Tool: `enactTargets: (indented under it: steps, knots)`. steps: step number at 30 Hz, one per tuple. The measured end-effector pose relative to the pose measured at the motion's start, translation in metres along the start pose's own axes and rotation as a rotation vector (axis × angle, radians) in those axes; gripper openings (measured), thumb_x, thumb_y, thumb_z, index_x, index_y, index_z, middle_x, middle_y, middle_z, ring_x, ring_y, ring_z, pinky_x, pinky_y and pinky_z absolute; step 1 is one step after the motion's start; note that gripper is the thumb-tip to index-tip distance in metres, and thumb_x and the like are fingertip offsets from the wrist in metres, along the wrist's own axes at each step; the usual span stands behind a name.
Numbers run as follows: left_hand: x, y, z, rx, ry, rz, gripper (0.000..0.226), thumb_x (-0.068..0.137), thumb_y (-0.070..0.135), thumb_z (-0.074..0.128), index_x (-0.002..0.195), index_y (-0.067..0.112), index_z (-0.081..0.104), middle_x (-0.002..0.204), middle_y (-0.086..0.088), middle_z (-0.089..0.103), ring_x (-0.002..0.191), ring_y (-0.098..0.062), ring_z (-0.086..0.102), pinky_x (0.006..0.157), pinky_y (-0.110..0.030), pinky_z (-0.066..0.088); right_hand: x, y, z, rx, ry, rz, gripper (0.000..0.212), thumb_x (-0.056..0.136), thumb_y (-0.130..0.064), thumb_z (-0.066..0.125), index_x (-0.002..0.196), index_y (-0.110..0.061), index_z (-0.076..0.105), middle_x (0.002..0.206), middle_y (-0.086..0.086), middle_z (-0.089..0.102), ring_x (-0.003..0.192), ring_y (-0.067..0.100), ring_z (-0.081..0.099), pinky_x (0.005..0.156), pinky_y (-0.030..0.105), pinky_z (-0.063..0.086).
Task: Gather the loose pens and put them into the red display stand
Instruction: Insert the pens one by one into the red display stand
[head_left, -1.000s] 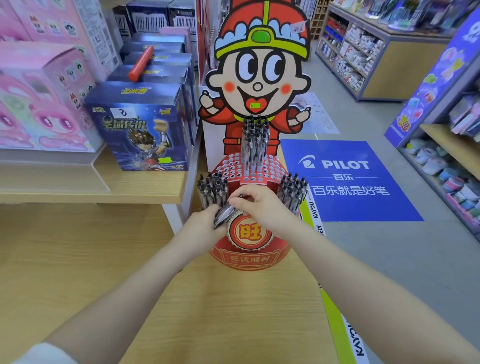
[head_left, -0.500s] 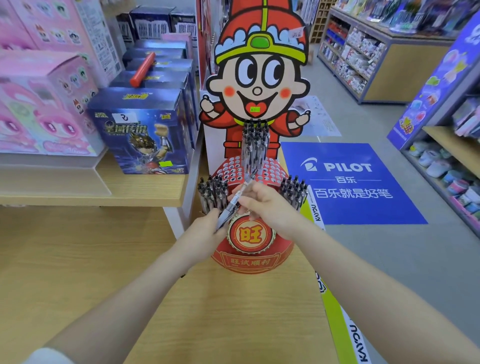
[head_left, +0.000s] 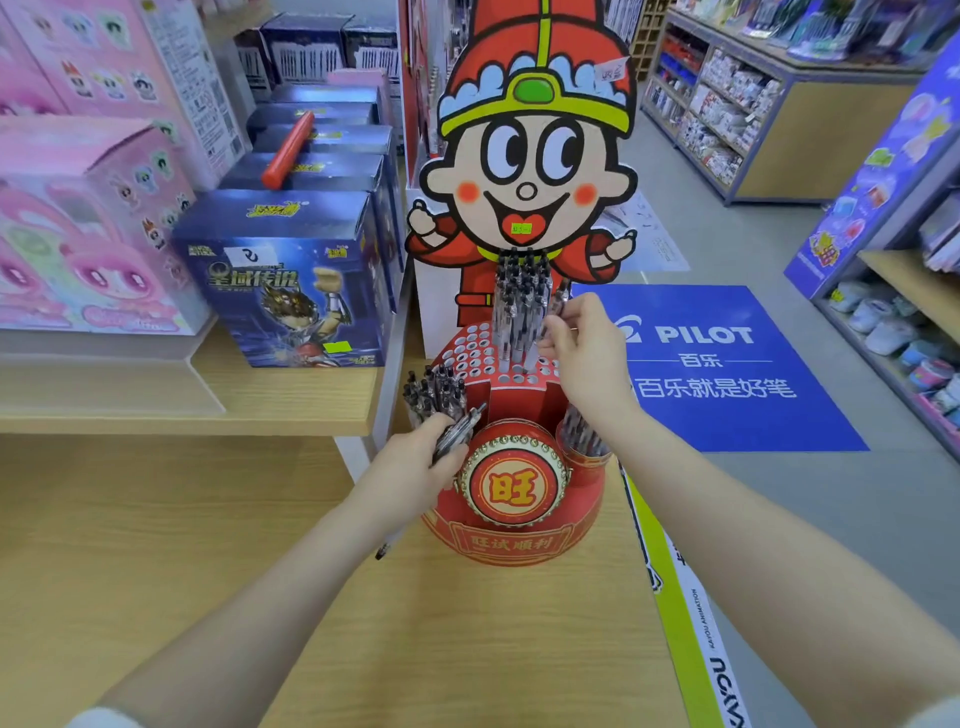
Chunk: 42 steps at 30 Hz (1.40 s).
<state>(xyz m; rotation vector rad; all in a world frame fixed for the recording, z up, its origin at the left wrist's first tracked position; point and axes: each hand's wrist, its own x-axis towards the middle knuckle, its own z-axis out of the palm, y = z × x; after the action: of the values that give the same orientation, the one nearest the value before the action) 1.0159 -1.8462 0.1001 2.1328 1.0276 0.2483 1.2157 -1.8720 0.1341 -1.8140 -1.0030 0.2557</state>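
The red display stand (head_left: 511, 540) sits on the wooden table, with a cartoon figure board behind it. Its top tier has many round holes (head_left: 475, 349) and a cluster of upright pens (head_left: 517, 301). My right hand (head_left: 584, 353) pinches one clear pen (head_left: 555, 306) upright over the top tier, beside that cluster. My left hand (head_left: 415, 467) grips a small bundle of loose pens (head_left: 460, 426) at the stand's left side. More pens fill the left cup (head_left: 434, 389) and the right cup (head_left: 582, 436).
Blue boxes (head_left: 291, 280) and pink boxes (head_left: 78, 223) stand on a raised shelf at the left. The wooden table (head_left: 467, 649) ends at a yellow-green edge strip (head_left: 685, 623) on the right. Beyond lie a blue floor mat (head_left: 722, 364) and store shelves (head_left: 769, 104).
My right hand took one pen from the bundle in my left hand and lifted it up to the stand's top tier. My left hand stayed beside the stand.
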Motion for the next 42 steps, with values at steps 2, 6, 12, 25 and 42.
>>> enactTargets:
  steps: [2,6,12,25,42]
  knots:
    - [0.001,-0.001,0.0,0.009,0.003,0.004,0.024,0.097,0.032,0.045,0.119,0.023,0.047,0.06,0.009,0.055,0.047,-0.001,0.053,0.051,-0.019,0.043,0.004,0.001,0.002,-0.005,-0.017,0.007,0.008,0.097,-0.015,0.047,0.089,-0.013,0.044,0.089,0.016,0.065,0.083,0.027,0.066,0.078,0.049,0.053]
    - [0.001,-0.004,-0.001,0.027,-0.011,0.002,0.029,0.096,0.033,0.045,0.123,0.021,0.047,0.052,0.008,0.05,0.043,0.001,0.051,0.052,-0.018,0.043,0.002,0.006,0.01,-0.11,-0.124,-0.001,0.01,0.098,-0.017,0.047,0.09,-0.01,0.044,0.086,0.016,0.066,0.079,0.029,0.065,0.073,0.043,0.053]
    - [0.004,-0.009,0.0,0.018,-0.025,-0.011,0.031,0.095,0.034,0.049,0.121,0.018,0.05,0.078,0.008,0.06,0.058,-0.001,0.051,0.05,-0.012,0.037,0.013,0.003,0.009,-0.553,-0.116,-0.101,0.024,0.099,-0.027,0.045,0.1,-0.004,0.052,0.08,0.009,0.057,0.07,0.027,0.05,0.056,0.034,0.037]
    - [-0.001,-0.005,-0.005,0.065,0.0,-0.013,0.007,0.093,0.023,0.05,0.087,0.02,0.048,0.067,0.007,0.053,0.057,-0.004,0.049,0.046,-0.014,0.033,0.0,0.005,0.018,-0.578,-0.215,-0.078,0.043,0.098,-0.033,0.044,0.059,-0.016,0.038,0.056,-0.002,0.04,0.062,0.024,0.046,0.055,0.032,0.037]
    - [-0.009,0.011,0.002,-0.053,0.076,0.001,0.025,0.09,0.043,0.052,0.095,0.018,0.053,0.062,0.004,0.062,0.056,-0.011,0.059,0.053,-0.023,0.046,-0.057,-0.005,-0.005,0.596,-0.678,0.476,0.01,0.097,-0.01,0.045,0.098,-0.011,0.055,0.059,-0.003,0.049,0.046,0.009,0.043,0.05,0.022,0.031]
